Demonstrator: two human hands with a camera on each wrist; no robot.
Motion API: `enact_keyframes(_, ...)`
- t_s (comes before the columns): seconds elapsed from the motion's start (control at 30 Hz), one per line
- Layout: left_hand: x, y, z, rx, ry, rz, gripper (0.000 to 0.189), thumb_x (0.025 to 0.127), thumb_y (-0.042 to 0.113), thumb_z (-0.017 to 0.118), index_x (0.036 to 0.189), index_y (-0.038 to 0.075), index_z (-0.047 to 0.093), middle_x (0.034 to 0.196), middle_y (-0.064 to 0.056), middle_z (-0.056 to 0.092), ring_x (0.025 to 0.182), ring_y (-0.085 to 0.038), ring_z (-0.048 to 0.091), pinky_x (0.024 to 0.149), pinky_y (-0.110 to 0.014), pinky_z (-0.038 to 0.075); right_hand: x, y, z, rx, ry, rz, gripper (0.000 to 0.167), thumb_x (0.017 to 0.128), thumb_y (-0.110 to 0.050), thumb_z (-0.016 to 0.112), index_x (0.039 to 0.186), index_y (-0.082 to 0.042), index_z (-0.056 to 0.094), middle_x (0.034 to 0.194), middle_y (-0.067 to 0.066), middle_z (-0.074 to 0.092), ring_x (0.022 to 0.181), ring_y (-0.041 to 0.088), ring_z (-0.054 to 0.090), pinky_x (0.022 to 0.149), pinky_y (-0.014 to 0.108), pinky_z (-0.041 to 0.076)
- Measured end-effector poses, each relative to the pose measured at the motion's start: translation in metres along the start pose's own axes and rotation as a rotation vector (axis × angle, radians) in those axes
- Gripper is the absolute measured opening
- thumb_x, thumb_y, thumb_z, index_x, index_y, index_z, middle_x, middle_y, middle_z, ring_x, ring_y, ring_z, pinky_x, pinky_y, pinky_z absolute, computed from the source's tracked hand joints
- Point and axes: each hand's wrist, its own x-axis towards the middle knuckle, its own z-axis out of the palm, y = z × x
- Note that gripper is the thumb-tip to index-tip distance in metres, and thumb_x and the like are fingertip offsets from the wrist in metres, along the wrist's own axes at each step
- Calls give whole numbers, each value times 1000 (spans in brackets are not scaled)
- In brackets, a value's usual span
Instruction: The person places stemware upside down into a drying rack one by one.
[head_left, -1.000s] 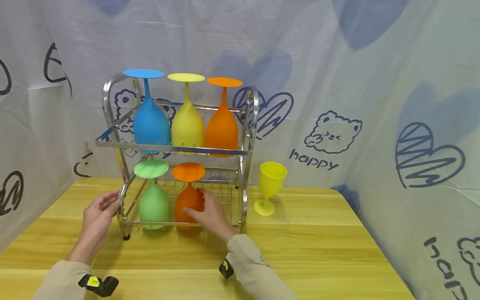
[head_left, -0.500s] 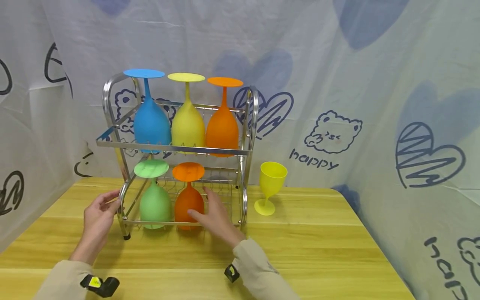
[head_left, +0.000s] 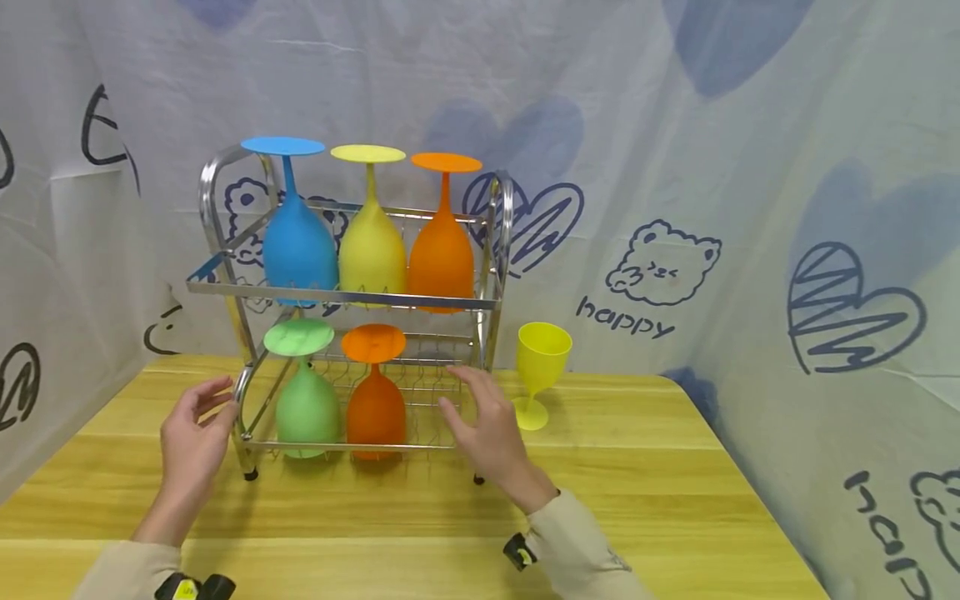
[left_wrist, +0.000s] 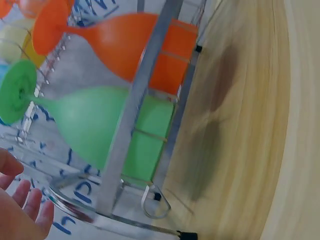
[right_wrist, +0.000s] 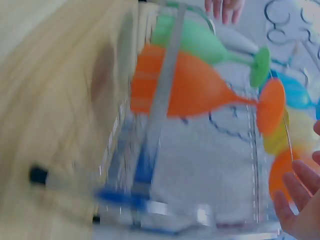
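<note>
My left hand (head_left: 197, 433) is beside the left post of the two-tier metal rack (head_left: 341, 293), its fingers loosely bent and holding nothing. On the lower tier an upside-down green goblet (head_left: 307, 408) stands left of an upside-down orange goblet (head_left: 377, 408); both also show in the left wrist view. My right hand (head_left: 491, 425) is in front of the rack's right post, fingers spread with nothing between them. Behind that hand, to the right of the rack, an upright yellow goblet (head_left: 543, 358) stands on the table, its foot partly covered.
The upper tier carries upside-down goblets in blue (head_left: 299, 250), pale yellow (head_left: 372, 250) and orange (head_left: 441, 258). A wooden table (head_left: 645, 492) bears the rack. A printed white curtain (head_left: 637, 125) hangs behind and along the sides.
My right hand has let go of the lower orange goblet and moved right, to the rack's right post. That goblet stays in place. My left hand has drawn slightly off the left post.
</note>
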Motion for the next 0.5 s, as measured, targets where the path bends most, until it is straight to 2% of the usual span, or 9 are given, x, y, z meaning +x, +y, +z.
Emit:
enact_keyframes(0.07,-6,4,-1,10,-6,33,35,96,2,51,131,-3,50,120,1,54,100,4,49,83,-6,43,0,8,-11,-10,60,14,36,86,0,68,120,8,57,117,21,62,111,34,57,95,44,49)
enact_keyframes(0.13,-12,8,0,21,-15,59,32,96,2,51,129,-2,51,119,1,55,100,5,49,84,-6,43,1,18,-23,-23,112,71,36,86,1,67,119,8,57,117,21,62,110,35,58,93,46,49)
enact_keyframes(0.3,-29,15,4,17,-62,96,30,97,4,52,127,-2,52,114,10,55,100,5,49,83,-5,41,1,47,-48,-24,210,301,37,88,-1,66,122,7,56,121,22,59,113,35,54,93,49,47)
enact_keyframes(0.43,-40,20,11,-52,-100,160,30,95,-1,54,125,-2,53,111,16,54,101,2,52,85,-6,42,0,68,-60,-41,230,477,48,88,-8,68,130,7,49,128,23,53,118,35,49,98,47,43)
enact_keyframes(0.5,-45,24,15,-97,-120,209,30,94,-4,56,124,-2,54,112,13,56,102,-1,53,86,-7,43,-2,78,-65,-45,216,553,56,88,-12,69,135,6,45,133,24,49,122,35,45,102,47,40)
